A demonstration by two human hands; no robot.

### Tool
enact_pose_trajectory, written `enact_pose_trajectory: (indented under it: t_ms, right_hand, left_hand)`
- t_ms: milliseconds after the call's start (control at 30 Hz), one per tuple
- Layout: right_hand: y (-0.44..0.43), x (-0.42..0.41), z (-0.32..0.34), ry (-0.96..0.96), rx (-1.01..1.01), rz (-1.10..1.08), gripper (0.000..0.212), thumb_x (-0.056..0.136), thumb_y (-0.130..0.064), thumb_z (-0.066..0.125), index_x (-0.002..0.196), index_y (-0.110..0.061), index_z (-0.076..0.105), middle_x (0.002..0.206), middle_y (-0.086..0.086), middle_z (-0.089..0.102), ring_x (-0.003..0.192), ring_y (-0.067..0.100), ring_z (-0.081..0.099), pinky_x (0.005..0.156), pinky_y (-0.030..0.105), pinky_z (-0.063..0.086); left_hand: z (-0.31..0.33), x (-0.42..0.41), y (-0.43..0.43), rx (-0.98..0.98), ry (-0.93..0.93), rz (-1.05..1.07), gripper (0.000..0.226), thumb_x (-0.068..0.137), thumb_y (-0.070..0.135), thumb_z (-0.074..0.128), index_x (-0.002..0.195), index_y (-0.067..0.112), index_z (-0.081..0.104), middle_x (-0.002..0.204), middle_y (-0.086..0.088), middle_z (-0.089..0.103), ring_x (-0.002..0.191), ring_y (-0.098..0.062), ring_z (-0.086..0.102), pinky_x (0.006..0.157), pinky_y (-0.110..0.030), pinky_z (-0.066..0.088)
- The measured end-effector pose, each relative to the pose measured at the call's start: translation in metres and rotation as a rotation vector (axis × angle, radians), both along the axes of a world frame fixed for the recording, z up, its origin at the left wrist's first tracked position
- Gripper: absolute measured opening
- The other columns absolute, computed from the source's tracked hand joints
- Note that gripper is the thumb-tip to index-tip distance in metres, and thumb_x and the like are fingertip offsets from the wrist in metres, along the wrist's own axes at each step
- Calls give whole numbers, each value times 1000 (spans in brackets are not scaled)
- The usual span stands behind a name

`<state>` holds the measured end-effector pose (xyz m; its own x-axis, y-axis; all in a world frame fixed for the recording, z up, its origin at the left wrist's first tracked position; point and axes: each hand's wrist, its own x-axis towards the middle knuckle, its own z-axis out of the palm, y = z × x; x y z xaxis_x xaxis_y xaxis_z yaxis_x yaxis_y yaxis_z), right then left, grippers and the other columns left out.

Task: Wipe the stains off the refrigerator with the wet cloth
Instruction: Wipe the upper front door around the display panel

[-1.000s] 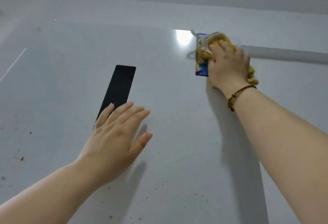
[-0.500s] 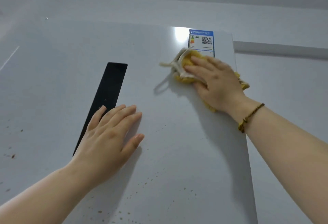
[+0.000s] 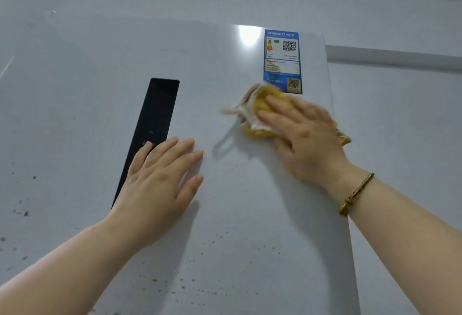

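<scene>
Yellow cloth (image 3: 260, 112) with a pale trim, bunched flat against the white refrigerator door (image 3: 250, 202), just below a blue label (image 3: 282, 62) and overlapping its bottom edge. Pinned there under the right hand (image 3: 305, 139): fingers nearly straight and close together, laid over the cloth and pressing it to the door, palm lower and to the right, slightly blurred. A loose pale strip of the cloth sticking out to the left past the fingertips, and a yellow fold showing on the far side of the hand near the door's right edge. Braided bracelet (image 3: 356, 193) on the right wrist.

Left hand (image 3: 160, 179) flat on the door, well to the left of the cloth, fingers straight and lightly spread, holding nothing, little finger overlapping the lower part of a tall black panel (image 3: 155, 114). Brown specks (image 3: 180, 282) scattered below both hands and down the left of the door.

On the label: a header line in Chinese characters, too blurred to read; a coloured bar scale at upper left; one QR code at upper right, a second at lower right; fine print unreadable.
</scene>
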<state>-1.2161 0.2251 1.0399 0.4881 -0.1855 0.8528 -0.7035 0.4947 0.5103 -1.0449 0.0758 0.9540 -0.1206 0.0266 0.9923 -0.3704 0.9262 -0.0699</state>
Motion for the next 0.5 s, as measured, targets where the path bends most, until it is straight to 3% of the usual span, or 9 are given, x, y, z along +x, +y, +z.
enact_pose_trajectory:
  t_ms: [67,133,200,367,433,500]
  right_hand:
    - [9,-1,5,-252,-80,35,52,79,-36,33,124,-25,57,139,1,48,129,32,39,94,33,17]
    - [6,-4,-6,-370,-152,88,52,79,-33,35,127,-28,53,144,-2,41,134,27,28,96,34,14]
    - [-1,1,-33,-229,-153,86,48,76,-29,40,121,-27,57,135,3,52,125,26,32,92,38,20]
    - [-6,2,-66,141,118,36,38,78,-27,44,115,-30,50,126,0,59,118,26,40,90,40,31]
    - [-2,-1,-45,124,52,16,41,76,-26,43,115,-27,56,124,5,61,116,28,42,88,38,33]
    - [-1,4,-24,-102,-73,43,46,76,-26,41,116,-21,62,128,8,58,118,33,45,91,42,35]
  left_hand:
    - [-1,3,1,28,12,-38,85,63,62,-1,136,37,34,141,27,18,122,16,-6,95,-2,-24]
    - [-3,8,2,27,27,-90,81,64,63,4,133,37,39,133,29,16,119,20,-6,94,1,-22]
    - [-5,14,-1,12,50,-130,75,68,60,11,130,34,44,131,27,18,122,19,0,101,-4,-14]
    - [-13,30,-17,129,215,-145,53,77,27,30,123,19,56,140,3,41,125,-11,23,105,-26,12]
    - [-18,37,-24,195,235,-123,55,76,26,29,125,19,53,141,0,39,129,-18,25,109,-34,13]
    - [-22,46,-32,238,235,-84,56,77,28,30,129,19,49,143,-2,37,133,-24,25,112,-39,11]
